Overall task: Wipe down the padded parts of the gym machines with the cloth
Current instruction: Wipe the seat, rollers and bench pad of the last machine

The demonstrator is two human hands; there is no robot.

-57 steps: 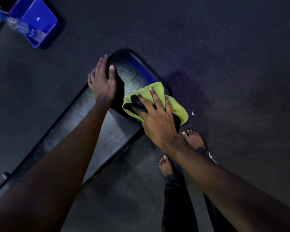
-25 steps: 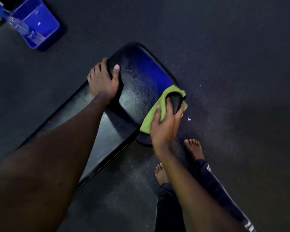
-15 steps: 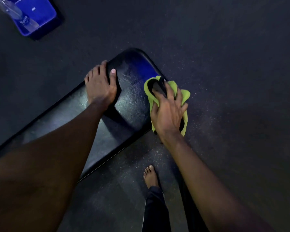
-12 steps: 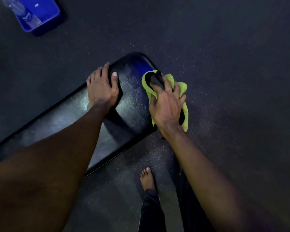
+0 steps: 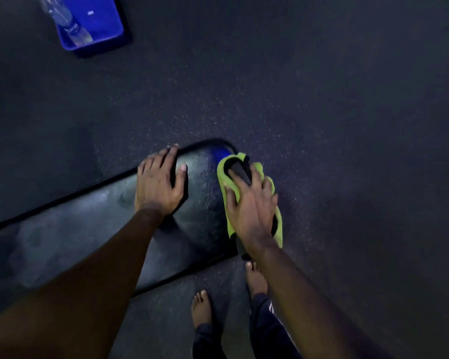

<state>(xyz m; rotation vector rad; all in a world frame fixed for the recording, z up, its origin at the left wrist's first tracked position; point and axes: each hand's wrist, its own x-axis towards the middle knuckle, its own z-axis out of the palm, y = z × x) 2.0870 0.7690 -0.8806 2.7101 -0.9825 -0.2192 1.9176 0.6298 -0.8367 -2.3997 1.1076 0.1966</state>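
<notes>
No text can be read with certainty. A label with dark print is seen on the clear plastic bottle [image 5: 67,23], which is laid in the blue tub [image 5: 109,24] near the far left edge of the floor, but its letters are too blurred to be made out. A small white mark is seen on the tub's inner base; it is too small to be read.

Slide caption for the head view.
Right hand presses a green cloth onto the bench pad; left hand rests flat beside it.
</notes>
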